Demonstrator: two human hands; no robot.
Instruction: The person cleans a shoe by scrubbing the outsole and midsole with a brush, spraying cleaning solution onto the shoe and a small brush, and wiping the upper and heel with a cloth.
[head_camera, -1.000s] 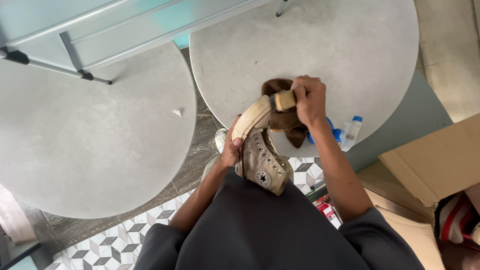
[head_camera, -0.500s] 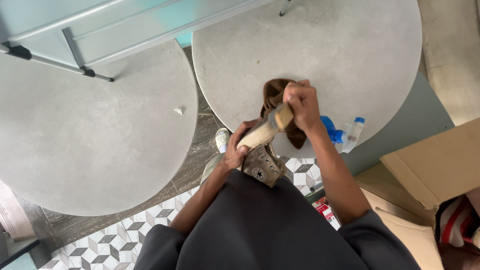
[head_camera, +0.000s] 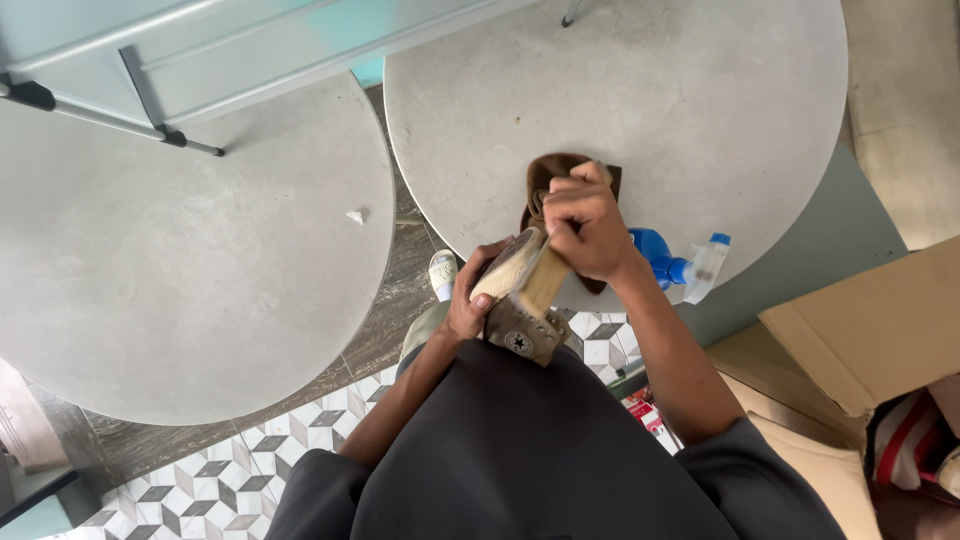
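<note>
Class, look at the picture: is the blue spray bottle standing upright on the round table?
No, the blue spray bottle lies on its side at the edge of the round table, beside the right hand.

Two round grey tables (head_camera: 180, 260) (head_camera: 700, 90), side by side. One high-top shoe (head_camera: 520, 320) in hand, one brush (head_camera: 543, 283), one brown cloth (head_camera: 545, 180). One blue spray bottle (head_camera: 685, 265). Two hands (head_camera: 466, 300) (head_camera: 583, 228) at work. One cardboard box (head_camera: 860, 320), open. One white scrap (head_camera: 356, 216).
</note>
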